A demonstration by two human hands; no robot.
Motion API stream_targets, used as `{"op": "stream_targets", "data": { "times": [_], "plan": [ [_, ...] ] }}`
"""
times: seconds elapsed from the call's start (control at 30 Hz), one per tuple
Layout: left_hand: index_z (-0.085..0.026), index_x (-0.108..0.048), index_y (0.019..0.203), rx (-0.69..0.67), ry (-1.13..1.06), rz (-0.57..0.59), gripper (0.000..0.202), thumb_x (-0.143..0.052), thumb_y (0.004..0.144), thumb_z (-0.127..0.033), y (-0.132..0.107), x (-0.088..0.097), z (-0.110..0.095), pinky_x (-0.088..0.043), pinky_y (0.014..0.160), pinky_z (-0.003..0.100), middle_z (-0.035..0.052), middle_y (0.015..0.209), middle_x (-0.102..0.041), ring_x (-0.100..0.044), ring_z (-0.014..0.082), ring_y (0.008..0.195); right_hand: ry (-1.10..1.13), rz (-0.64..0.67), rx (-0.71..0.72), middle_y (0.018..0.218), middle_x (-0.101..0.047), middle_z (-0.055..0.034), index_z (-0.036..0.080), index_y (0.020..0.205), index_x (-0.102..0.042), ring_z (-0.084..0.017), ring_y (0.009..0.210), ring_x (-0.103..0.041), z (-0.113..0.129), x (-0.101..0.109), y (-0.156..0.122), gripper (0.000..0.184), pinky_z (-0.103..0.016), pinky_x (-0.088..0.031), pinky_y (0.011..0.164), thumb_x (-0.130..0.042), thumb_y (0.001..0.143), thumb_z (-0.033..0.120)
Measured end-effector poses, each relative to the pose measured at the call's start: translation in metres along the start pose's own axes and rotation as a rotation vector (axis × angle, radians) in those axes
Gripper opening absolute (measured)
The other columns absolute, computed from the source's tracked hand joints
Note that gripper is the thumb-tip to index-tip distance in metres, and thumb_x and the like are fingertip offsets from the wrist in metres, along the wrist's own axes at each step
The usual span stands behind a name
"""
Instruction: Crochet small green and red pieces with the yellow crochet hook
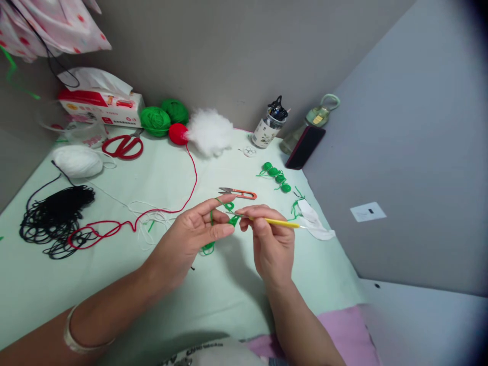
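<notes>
In the middle of the head view, my right hand (272, 246) grips a crochet hook (280, 222) with a yellow handle, its metal tip pointing left. Pinched between the fingers of my left hand (190, 234) is a small piece of green crochet (234, 220), and green yarn loops over the raised index finger. The hook's tip meets the green piece; whether it passes through a stitch I cannot make out. More green yarn (208, 248) hangs below my left hand. Just beyond my hands lie orange thread snips (244, 194).
Black yarn (57, 218), white yarn (78, 161) and red-handled scissors (124, 147) lie left. Green yarn balls (155, 121), a red ball (178, 133) and white stuffing (211, 132) sit behind. Small green balls (280, 178), a pen jar (264, 133) and a phone (305, 147) are right.
</notes>
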State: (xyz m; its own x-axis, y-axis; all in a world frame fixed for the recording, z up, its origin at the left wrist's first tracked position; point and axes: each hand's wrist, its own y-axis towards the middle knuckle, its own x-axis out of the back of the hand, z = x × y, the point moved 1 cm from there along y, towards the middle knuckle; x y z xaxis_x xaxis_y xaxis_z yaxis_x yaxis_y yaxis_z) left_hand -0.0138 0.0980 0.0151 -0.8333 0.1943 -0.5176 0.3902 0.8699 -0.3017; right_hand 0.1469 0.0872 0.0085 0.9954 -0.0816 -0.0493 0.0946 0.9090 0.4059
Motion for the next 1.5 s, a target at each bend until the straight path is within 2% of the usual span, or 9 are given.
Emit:
{"op": "stream_targets", "data": {
  "times": [0.1,0.17,0.33,0.4,0.63,0.77,1.0,1.2,1.5],
  "plan": [
    [-0.031,-0.070,0.128,-0.006,0.033,-0.021,0.049,-0.080,0.081,-0.026,0.000,0.001,-0.001,-0.044,0.086,0.027,-0.0013,0.091,-0.063,-0.057,0.0142,0.088,0.065,0.004,-0.081,0.093,-0.077,-0.0054,0.024,0.099,-0.074,-0.015,0.069,-0.067,-0.002,0.002,0.002,0.016,-0.032,-0.058,0.062,-0.060,0.097,0.031],
    [-0.034,-0.068,0.131,-0.050,0.074,-0.057,0.053,-0.081,0.080,-0.026,-0.001,0.001,0.000,-0.043,0.089,0.027,-0.0027,0.089,-0.062,-0.057,0.0142,0.089,-0.019,0.014,-0.033,0.093,-0.076,-0.0052,0.024,0.100,-0.074,-0.017,0.073,-0.069,0.000,0.002,0.000,0.016,-0.032,-0.058,0.064,-0.058,0.098,0.027],
    [-0.035,-0.060,0.139,-0.144,0.167,-0.094,0.061,-0.080,0.082,-0.028,-0.003,0.000,0.001,-0.041,0.094,0.029,-0.0033,0.085,-0.063,-0.058,0.0157,0.093,-0.590,0.028,0.376,0.110,-0.076,-0.0093,0.027,0.111,-0.075,-0.024,0.099,-0.070,0.007,-0.004,-0.010,0.030,-0.043,-0.058,0.083,-0.062,0.092,0.009],
    [-0.033,-0.060,0.140,-0.084,0.084,-0.067,0.062,-0.080,0.081,-0.028,-0.002,-0.001,0.002,-0.043,0.089,0.029,-0.0025,0.086,-0.065,-0.058,0.0158,0.091,-0.610,0.002,0.445,0.112,-0.076,-0.0090,0.028,0.113,-0.074,-0.024,0.099,-0.070,0.008,-0.005,-0.012,0.032,-0.043,-0.058,0.083,-0.062,0.091,0.008],
    [-0.033,-0.071,0.126,0.035,-0.041,0.002,0.046,-0.079,0.081,-0.028,0.000,0.000,-0.001,-0.042,0.090,0.028,-0.0015,0.092,-0.063,-0.059,0.0155,0.093,-0.043,-0.027,-0.019,0.094,-0.078,-0.0061,0.024,0.097,-0.073,-0.019,0.079,-0.071,0.001,0.000,0.000,0.015,-0.035,-0.059,0.069,-0.059,0.098,0.030],
    [-0.034,-0.073,0.122,0.036,0.030,-0.027,0.041,-0.078,0.082,-0.031,0.000,0.001,-0.002,-0.041,0.081,0.027,-0.0016,0.092,-0.060,-0.056,0.0152,0.088,0.079,-0.019,-0.138,0.084,-0.076,-0.0057,0.021,0.093,-0.069,-0.015,0.065,-0.066,0.002,0.003,0.004,0.020,-0.031,-0.057,0.061,-0.057,0.098,0.036],
    [-0.035,-0.072,0.122,-0.053,0.115,-0.039,0.038,-0.076,0.085,-0.029,-0.001,0.004,-0.002,-0.042,0.086,0.025,-0.0019,0.090,-0.056,-0.054,0.0143,0.090,0.033,0.012,-0.076,0.090,-0.076,-0.0049,0.021,0.097,-0.069,-0.015,0.068,-0.069,0.006,0.004,-0.001,0.020,-0.033,-0.058,0.065,-0.052,0.102,0.032],
    [-0.036,-0.071,0.123,-0.140,0.214,-0.044,0.039,-0.075,0.086,-0.025,-0.001,0.004,-0.003,-0.045,0.084,0.022,-0.0032,0.087,-0.056,-0.056,0.0121,0.088,-0.081,0.018,0.073,0.092,-0.075,-0.0053,0.021,0.099,-0.070,-0.016,0.071,-0.070,0.010,0.002,-0.005,0.019,-0.033,-0.059,0.065,-0.051,0.102,0.024],
    [-0.034,-0.069,0.127,-0.154,0.225,-0.059,0.044,-0.076,0.085,-0.023,-0.002,0.002,-0.004,-0.045,0.081,0.021,-0.0045,0.084,-0.059,-0.056,0.0106,0.084,-0.339,0.079,0.332,0.095,-0.076,-0.0063,0.023,0.113,-0.067,-0.021,0.089,-0.072,0.010,0.002,-0.009,0.025,-0.039,-0.062,0.072,-0.049,0.099,0.013]
  ]
}}
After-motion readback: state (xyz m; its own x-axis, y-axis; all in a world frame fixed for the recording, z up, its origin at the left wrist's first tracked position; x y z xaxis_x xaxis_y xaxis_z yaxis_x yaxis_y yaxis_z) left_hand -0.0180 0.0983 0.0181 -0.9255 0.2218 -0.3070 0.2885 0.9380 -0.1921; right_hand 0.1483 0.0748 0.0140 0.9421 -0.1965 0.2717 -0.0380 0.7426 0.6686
